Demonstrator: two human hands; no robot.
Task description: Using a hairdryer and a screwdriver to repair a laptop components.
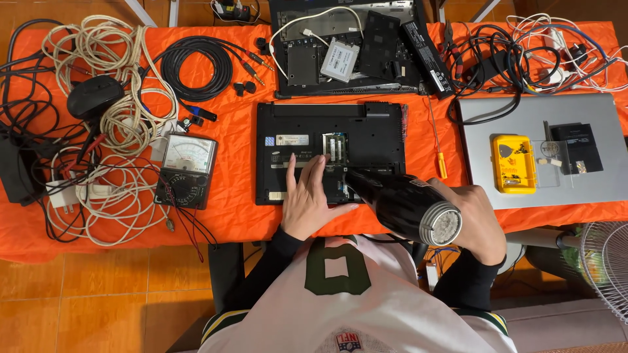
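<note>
Now left hand [307, 199] flat on laptop [330, 150] (underside up), right hand [474, 219] around hairdryer [405, 206].

– Where can you move around the black laptop base [330, 140]?

– Your left hand [309, 199] lies flat on it, and the black blower [402, 204] in your right hand [476, 219] crosses its right corner. To its left, bare orange cloth [235, 163] gives you a lane before the meter [187, 171].

– And to its right?

– Narrow: a yellow-handled screwdriver [438, 147] lies there, just beside the silver laptop [605, 153]. Behind, another opened laptop [350, 46] blocks; far left is tangled cables [111, 124].
</note>
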